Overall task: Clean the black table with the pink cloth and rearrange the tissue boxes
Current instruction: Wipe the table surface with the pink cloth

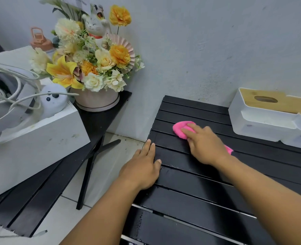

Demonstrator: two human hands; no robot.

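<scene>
The black slatted desk [190, 197] lies under both forearms; the left hand [142, 167] rests flat on its edge, fingers straight and together. Just ahead-right of it, the right hand [202, 145] presses the pink cloth [181, 129] onto the slats, fingers laid flat. Beyond the right hand, to its right, stand the white tissue boxes [262, 121].

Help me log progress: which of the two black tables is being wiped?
The right black table, holding the tissue boxes: the right hand presses the pink cloth on its slats. The left table carries flowers and a white box.
</scene>
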